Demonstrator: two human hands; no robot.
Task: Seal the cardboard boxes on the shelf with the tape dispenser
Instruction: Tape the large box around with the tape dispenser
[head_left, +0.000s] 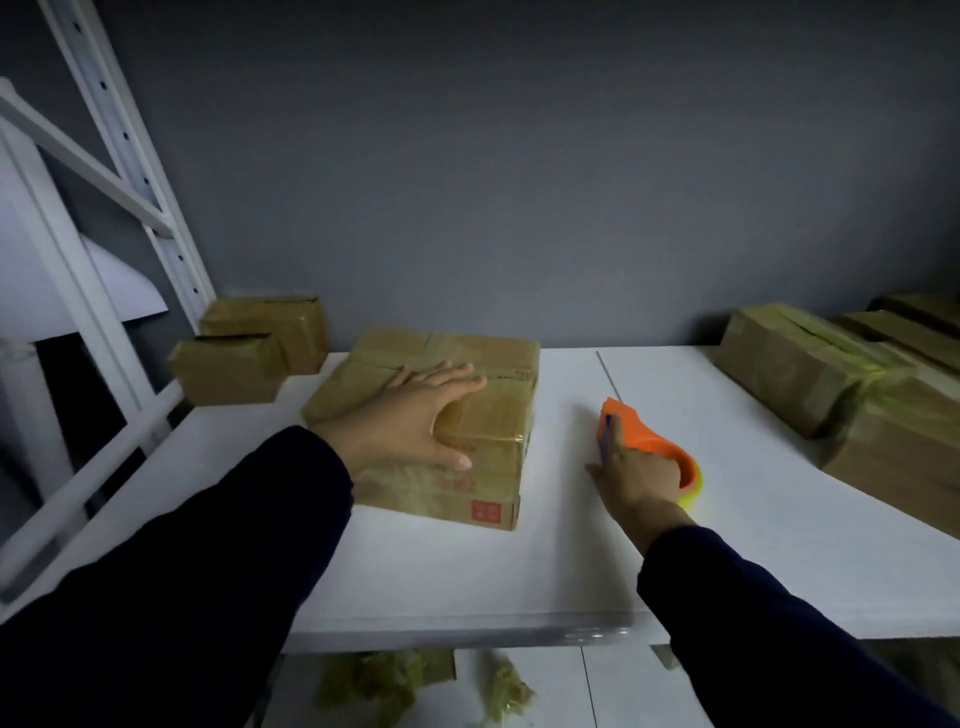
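box (493, 364) mid-frame on shelf (519, 571), tape looks on | left grip (410, 415) spread flat on box top | right grip (639, 473) wrapped round dispenser (649, 436), right of centre, on shelf | tip: pin box firmly, run tape straight along seam

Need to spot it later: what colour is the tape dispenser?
The tape dispenser is orange, shown best in the head view.

Left hand (415, 415) flat and spread, right hand (636, 470) curled
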